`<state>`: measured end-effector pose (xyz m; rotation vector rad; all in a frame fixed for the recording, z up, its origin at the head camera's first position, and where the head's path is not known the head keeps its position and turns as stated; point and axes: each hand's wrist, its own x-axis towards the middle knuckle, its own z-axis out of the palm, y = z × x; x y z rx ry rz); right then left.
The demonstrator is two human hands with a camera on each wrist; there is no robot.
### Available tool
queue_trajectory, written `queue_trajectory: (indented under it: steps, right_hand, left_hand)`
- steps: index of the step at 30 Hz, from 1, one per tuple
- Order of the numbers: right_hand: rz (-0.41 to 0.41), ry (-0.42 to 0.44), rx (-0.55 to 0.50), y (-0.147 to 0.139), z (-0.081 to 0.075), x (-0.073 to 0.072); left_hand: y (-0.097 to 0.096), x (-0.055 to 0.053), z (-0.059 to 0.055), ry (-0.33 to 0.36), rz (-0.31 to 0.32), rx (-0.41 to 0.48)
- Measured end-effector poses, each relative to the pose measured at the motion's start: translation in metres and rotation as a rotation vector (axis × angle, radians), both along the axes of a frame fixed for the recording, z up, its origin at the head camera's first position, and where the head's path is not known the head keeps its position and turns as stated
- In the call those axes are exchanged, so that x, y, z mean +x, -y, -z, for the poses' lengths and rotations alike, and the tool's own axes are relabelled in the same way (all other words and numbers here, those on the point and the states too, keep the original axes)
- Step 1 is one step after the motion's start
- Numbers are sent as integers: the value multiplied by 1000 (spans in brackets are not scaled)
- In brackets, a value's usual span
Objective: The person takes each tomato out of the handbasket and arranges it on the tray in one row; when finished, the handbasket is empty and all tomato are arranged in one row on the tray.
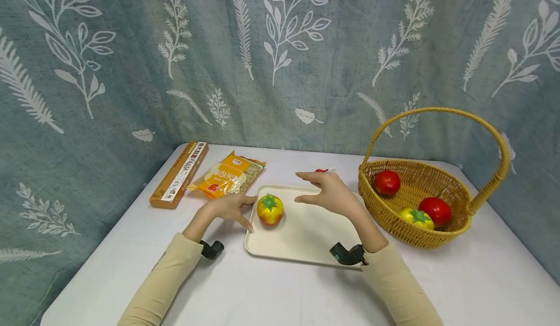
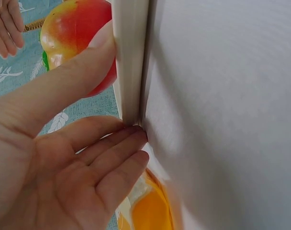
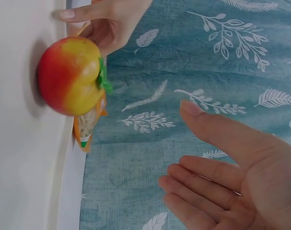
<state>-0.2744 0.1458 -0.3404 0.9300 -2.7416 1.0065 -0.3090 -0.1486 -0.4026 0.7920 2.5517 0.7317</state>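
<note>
1. Cream is the colour of the tray (image 1: 302, 238), flat on the white table (image 1: 245, 297); the yellow-red fruit (image 1: 270, 212) sits on it, near its left edge, leaves up.
2. The left hand (image 1: 229, 208) is at that edge, thumb and fingers spread apart. Only the left wrist view shows its palm: thumb across the rim, fingers nearly straight along the outer side. Whether they touch the tray, I cannot tell.
3. The right hand (image 1: 330, 193) is over the tray, holding nothing; the right wrist view shows its thumb well apart from lightly bent fingers.
4. The bag (image 1: 234, 173), beyond the left hand, appears in all three views; the box (image 1: 179, 175) beside it, only in the head view.
5. Only the head view shows inside the basket (image 1: 420, 238), on the right: two red fruits (image 1: 387, 183) and a yellow one (image 1: 417, 217).
</note>
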Motion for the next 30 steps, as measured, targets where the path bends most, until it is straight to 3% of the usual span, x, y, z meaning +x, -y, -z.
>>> queue_trajectory:
  steps: [12, 19, 30]
  right_hand:
    - [63, -68, 19, -42, -8, 9]
    - [145, -105, 98, -81, -22, 19]
    - [200, -141, 194, -137, -33, 23]
  left_hand:
    - [-2, -1, 2, -13, 0, -13]
    - [-2, -1, 2, -3, -10, -8]
    - [0, 0, 2, 6, -27, 12]
